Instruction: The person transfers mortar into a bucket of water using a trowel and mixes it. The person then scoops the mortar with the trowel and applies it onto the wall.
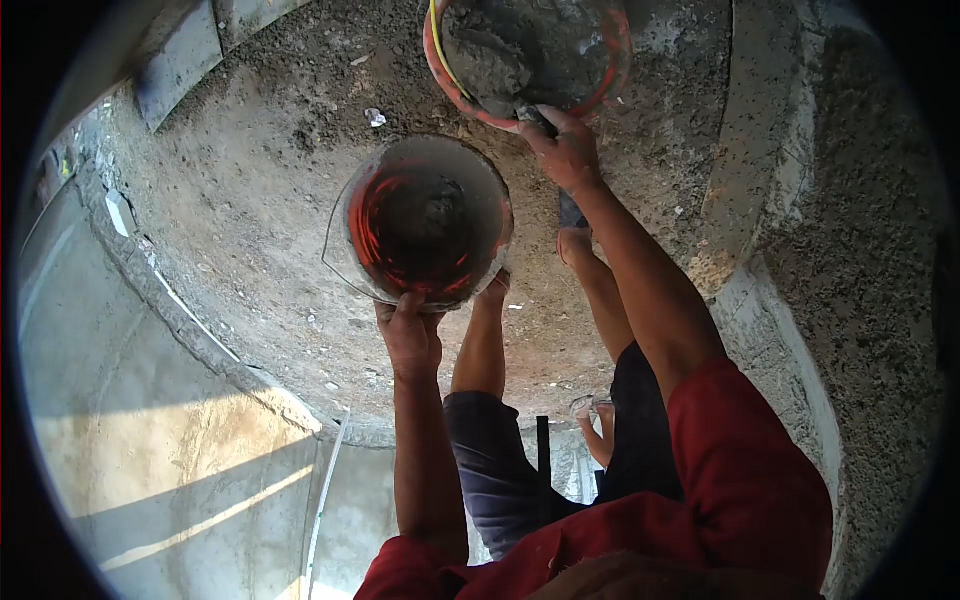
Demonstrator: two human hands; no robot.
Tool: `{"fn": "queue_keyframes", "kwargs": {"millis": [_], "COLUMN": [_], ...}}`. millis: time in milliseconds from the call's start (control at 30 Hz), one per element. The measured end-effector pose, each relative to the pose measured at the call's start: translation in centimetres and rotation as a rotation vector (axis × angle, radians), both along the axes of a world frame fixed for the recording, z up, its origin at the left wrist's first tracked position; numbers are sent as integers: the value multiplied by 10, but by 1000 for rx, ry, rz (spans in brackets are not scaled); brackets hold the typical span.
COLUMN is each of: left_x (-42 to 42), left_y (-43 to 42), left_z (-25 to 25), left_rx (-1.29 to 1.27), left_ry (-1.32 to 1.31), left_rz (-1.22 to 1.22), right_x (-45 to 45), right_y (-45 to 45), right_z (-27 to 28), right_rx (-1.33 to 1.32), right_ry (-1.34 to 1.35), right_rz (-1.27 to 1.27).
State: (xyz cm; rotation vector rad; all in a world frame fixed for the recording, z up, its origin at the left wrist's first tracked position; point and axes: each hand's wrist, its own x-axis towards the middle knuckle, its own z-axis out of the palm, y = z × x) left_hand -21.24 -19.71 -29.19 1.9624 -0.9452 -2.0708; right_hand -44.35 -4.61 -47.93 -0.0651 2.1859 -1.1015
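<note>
My left hand (408,338) grips the near rim of a bucket (497,190), fingers wrapped over its edge. The bucket is tilted, its mouth facing me, with a reddish inside and grey mortar (440,215) at the bottom. Its thin wire handle (328,240) hangs at the left side. Farther forward, my right hand (567,150) closes round the dark handle of a trowel (537,120) at the near rim of a red tub (440,75). Wet grey mortar (485,60) lies in the tub; the trowel's blade cannot be clearly told from it.
Rough dirt ground (260,200) surrounds my feet, with small scraps on it. A curved concrete wall (180,400) runs along the left, and a rough ledge (860,200) along the right. Another person's foot (600,430) shows behind me, between my legs.
</note>
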Motion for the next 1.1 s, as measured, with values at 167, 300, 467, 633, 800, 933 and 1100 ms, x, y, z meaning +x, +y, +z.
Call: {"fn": "queue_keyframes", "kwargs": {"millis": [167, 300, 467, 633, 800, 933, 1100], "left_x": [-12, -17, -24, -32, -28, 0, 19], "left_y": [6, 12, 16, 19, 14, 13, 23], "left_z": [4, 2, 3, 6, 15, 2, -3], "left_rx": [-7, -8, -11, -28, -12, -17, 4], "left_ry": [10, 27, 29, 56, 68, 34, 1], "left_rz": [-19, -4, 6, 1, 15, -35, 48], "right_x": [-8, -40, -58, -16, -16, -97, -184], "right_y": [28, 54, 71, 65, 50, 54, 28], "right_z": [-8, 33, 106, 158, 182, 176, 91], "right_rx": [-83, -105, -9, 11, 86, 261, 619], "right_ry": [-64, 55, 181, 361, 544, 602, 775], "right_rz": [-76, -14, 181, 557, 898, 832, 940]}}
